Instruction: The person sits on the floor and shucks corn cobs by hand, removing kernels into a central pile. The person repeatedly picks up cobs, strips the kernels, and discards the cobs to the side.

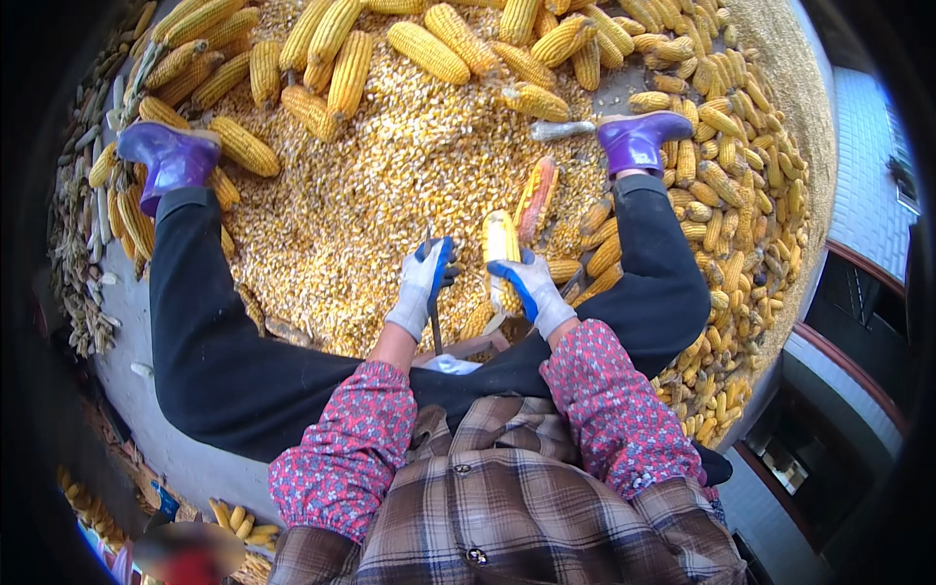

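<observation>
My left hand (428,281), in a grey glove with a blue palm, grips a thin dark metal rod (436,329). Its tip pokes out above the fingers. In my right hand (537,281), gloved the same way, is a yellow ear of corn (500,230), pointing away from me. A pale strip without kernels runs along its upper side. Just beyond it lies a reddish, partly shelled cob (536,197). Loose corn kernels (344,219) spread in a thick layer under and ahead of both hands. Between my thighs, a wooden piece (468,347) is partly hidden.
Whole ears of corn (428,51) lie at the far side. A large heap of ears (731,190) fills the right. Stripped cobs and husks (91,292) lie left. My purple boots (179,161) flank the kernels. Another person (190,552) is at lower left.
</observation>
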`<state>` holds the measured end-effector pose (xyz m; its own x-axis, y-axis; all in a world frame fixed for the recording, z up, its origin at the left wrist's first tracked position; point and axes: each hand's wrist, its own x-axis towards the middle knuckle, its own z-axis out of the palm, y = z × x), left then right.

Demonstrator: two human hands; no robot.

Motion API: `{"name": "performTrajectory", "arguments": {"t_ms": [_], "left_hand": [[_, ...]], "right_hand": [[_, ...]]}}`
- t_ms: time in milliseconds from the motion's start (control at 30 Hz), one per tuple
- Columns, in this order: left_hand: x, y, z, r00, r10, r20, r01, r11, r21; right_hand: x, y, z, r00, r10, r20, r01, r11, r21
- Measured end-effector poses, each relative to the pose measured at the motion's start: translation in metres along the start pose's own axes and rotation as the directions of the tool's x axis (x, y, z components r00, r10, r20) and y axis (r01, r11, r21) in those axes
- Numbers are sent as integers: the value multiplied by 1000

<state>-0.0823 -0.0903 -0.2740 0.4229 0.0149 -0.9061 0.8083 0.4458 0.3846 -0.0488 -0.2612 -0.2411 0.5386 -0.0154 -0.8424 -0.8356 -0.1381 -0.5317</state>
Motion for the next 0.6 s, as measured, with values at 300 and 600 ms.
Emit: {"name": "performTrajectory", "arguments": {"t_ms": [300, 600], "left_hand": [[8, -13, -6, 997, 1, 76, 1, 1000, -25], [20, -34, -8, 962, 243, -126, -199, 936, 291]], "right_hand": [[105, -15, -38, 871, -372, -322, 89, 764, -639], [117, -110, 20, 909, -413, -54, 229, 604, -764]]}}
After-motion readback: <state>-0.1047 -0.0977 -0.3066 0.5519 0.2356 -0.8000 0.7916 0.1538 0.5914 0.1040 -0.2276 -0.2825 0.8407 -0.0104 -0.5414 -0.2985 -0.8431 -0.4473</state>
